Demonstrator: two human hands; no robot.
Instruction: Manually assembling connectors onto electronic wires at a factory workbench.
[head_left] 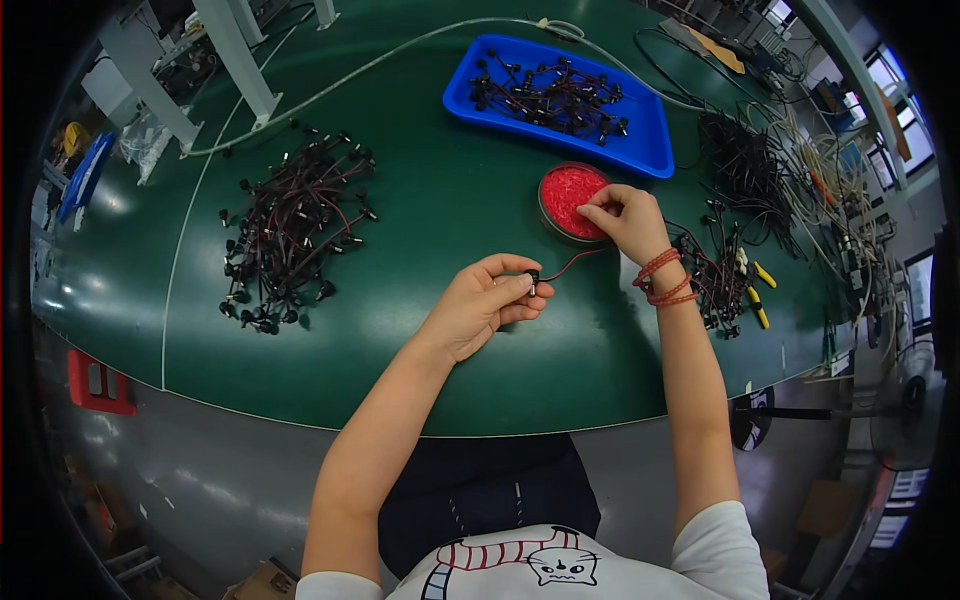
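Observation:
My left hand (485, 300) pinches the small black plug end of a thin red-and-black wire (570, 262) above the green table. My right hand (628, 220), with red cord bracelets on its wrist, reaches over a round dish of small red pieces (565, 190), fingertips closed at the dish's right rim. Whether those fingers hold a red piece or the wire's other end I cannot tell; the wire runs up toward that hand.
A blue tray (650, 140) with several plugged wires stands behind the dish. A large pile of the same wires (290, 225) lies left, a smaller pile (715, 275) and yellow-handled cutters (755, 300) right. Tangled cables (760, 160) crowd the far right.

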